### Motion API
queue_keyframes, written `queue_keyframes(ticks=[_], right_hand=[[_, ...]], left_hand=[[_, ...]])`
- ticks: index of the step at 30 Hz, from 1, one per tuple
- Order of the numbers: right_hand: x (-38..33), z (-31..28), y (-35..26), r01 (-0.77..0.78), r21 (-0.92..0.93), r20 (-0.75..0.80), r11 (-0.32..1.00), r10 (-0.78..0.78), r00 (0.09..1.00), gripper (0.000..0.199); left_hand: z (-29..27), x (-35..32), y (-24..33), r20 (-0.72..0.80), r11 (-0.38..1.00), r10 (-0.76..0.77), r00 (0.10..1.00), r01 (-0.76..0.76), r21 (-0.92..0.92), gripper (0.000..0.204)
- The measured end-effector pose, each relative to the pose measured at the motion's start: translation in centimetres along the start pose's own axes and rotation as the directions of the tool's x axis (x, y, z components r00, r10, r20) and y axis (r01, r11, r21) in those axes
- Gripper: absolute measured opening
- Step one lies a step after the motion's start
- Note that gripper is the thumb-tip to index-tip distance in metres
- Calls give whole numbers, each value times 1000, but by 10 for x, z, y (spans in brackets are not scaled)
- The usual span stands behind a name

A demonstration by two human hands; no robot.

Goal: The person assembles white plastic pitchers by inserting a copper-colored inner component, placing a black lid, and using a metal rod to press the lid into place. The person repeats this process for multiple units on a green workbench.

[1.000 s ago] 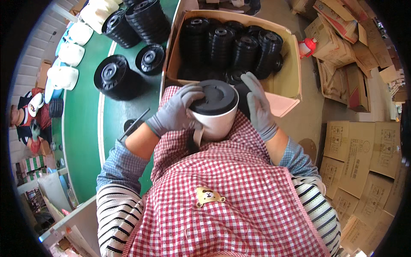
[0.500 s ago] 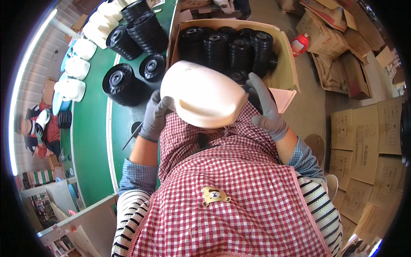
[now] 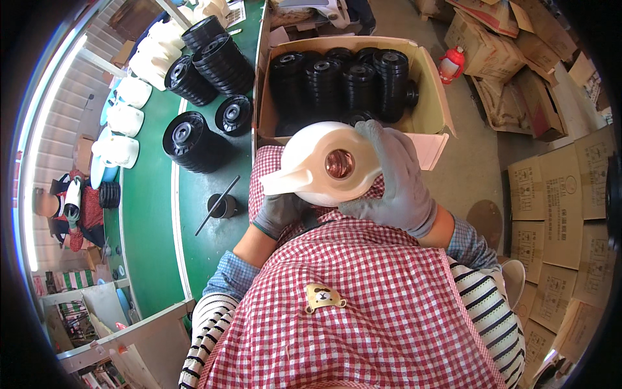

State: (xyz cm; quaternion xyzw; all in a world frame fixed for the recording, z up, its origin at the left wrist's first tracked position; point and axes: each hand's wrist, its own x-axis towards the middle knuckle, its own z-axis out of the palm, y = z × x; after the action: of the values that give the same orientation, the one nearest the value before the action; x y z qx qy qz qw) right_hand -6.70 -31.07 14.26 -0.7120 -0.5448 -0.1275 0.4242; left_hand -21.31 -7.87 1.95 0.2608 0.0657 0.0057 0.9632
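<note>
Both gloved hands are full, cupping a cream jug body above the lap; ahead, an open cardboard box packed with black lid stacks blocks reach; bare green table lies left, past a small black cup and black disc stacks.

One cream jug; perhaps six black lid stacks boxed.

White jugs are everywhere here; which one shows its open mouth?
The white jug held in both gloved hands, above the apron; its round opening faces the camera. The others sit along the green table's far-left edge.
</note>
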Motion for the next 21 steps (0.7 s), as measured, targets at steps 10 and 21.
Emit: queue_keyframes(ticks=[10, 21], right_hand=[[-8, 7, 2, -79, 38, 110, 996, 74, 991, 117], [6, 28, 12, -53, 15, 384, 998, 43, 922, 68]], left_hand=[[15, -15, 23, -195, 522, 91, 976, 120, 844, 47], [110, 1, 66, 359, -550, -45, 932, -323, 770, 63]])
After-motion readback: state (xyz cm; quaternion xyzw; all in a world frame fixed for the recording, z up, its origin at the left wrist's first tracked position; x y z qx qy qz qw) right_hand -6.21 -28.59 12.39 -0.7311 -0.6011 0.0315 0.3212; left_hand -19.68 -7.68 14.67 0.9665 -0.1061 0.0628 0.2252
